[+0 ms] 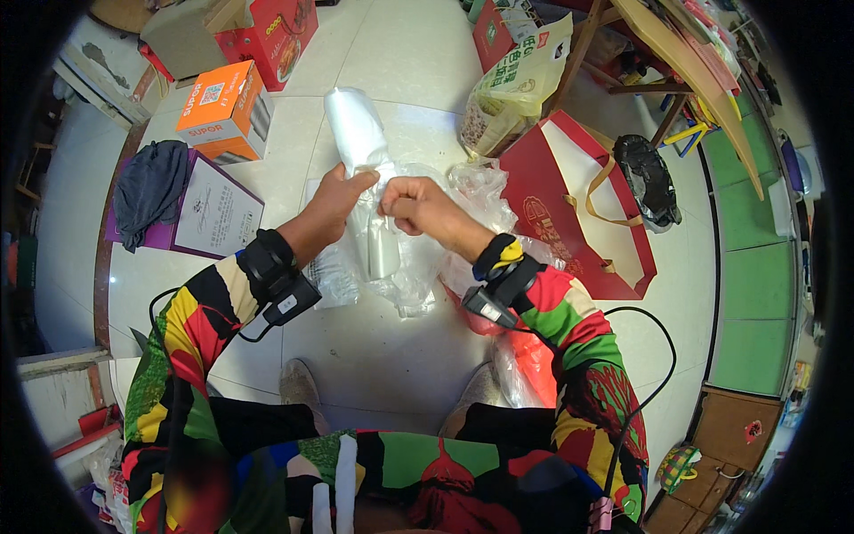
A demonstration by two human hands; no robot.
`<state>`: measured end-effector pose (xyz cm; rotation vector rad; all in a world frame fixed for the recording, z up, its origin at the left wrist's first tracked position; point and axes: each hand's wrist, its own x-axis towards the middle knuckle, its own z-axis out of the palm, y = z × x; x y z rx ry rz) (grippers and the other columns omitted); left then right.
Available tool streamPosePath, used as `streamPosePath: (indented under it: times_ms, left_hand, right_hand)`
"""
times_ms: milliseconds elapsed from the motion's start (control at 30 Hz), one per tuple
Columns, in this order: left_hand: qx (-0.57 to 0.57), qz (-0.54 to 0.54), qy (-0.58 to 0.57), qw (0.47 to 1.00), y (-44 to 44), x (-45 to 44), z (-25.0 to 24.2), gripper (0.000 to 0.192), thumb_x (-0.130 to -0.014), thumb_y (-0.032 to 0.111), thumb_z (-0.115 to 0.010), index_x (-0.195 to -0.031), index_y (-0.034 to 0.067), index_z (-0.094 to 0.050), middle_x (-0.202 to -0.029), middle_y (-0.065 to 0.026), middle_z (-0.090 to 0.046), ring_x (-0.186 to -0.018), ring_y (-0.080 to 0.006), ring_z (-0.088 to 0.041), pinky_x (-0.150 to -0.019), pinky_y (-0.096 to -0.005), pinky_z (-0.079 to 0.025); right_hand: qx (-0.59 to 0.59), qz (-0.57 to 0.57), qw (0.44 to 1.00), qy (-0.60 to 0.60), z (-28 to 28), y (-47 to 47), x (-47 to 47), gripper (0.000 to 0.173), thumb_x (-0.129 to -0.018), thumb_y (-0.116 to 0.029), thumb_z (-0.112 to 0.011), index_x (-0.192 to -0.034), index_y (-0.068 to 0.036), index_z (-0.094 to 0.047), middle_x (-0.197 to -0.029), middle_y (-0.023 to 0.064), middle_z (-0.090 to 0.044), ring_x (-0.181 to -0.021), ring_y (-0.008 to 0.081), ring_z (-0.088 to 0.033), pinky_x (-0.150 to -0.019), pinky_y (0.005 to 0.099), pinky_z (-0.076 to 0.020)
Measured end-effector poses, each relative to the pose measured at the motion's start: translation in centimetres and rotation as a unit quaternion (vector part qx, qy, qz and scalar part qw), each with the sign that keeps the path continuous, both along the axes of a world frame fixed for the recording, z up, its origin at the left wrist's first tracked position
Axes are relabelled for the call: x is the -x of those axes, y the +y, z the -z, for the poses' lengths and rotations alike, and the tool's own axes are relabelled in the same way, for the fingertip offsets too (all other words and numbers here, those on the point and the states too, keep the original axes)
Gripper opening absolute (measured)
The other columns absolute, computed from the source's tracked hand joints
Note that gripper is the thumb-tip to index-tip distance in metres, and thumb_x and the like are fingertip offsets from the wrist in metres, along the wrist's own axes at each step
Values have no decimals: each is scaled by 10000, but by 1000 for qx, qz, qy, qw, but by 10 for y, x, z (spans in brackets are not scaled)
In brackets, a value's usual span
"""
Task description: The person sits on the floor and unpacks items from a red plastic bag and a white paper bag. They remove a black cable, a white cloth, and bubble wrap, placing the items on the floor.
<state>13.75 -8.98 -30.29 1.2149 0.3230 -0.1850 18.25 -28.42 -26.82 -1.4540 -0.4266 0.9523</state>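
Observation:
A long bundle of whitish translucent plastic [357, 130], which looks like rolled plastic bags, is held above the floor in front of me. My left hand [337, 200] grips its middle from the left, thumb lying across the front. My right hand [423, 207] has its fingers curled, pinching the right edge of the plastic close to the left thumb. The lower end of the bundle hangs down between the hands. Beneath it, crumpled clear plastic bags [420, 287] lie on the tiled floor, partly hidden by the bundle and my hands.
Left stand an orange SUPOR box [217, 100] and a purple-and-white box [217, 210] with a dark cloth [150, 190] on it. A red carton [283, 43] stands behind. Right are a red paper bag [534, 183], a printed plastic bag [510, 93], a black plastic bag [644, 177] and a wooden table [707, 87].

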Motion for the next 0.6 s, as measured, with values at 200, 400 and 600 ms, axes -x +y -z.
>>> streamPosePath:
  times_ms: [200,400,600]
  left_hand:
    - [69,55,7,996,5,6,-7,393,-992,189,-662,-1323,13,-545,-1166,-89,-664,-1016,-182,-677,-874,-353,-578]
    - [138,129,29,982,14,8,-10,450,-1013,221,-657,-1386,10,-520,-1260,-99,-660,-1124,-202,-671,-982,-384,-562]
    - [205,157,57,964,25,9,-1,467,-1026,252,-649,-1409,21,-515,-1314,-120,-650,-1178,-220,-661,-1041,-405,-541]
  right_hand:
    - [29,-65,983,-169,-2,-19,-16,69,-854,-67,-587,-792,-42,-569,-631,-14,-505,-561,107,-430,-534,296,-366]
    - [46,-62,937,-340,2,-31,-14,42,-812,-21,-562,-820,-22,-521,-621,52,-424,-595,163,-398,-565,336,-379]
    - [15,-42,948,-315,6,-32,-2,36,-826,-4,-559,-841,-16,-528,-630,37,-429,-605,128,-407,-565,322,-379]
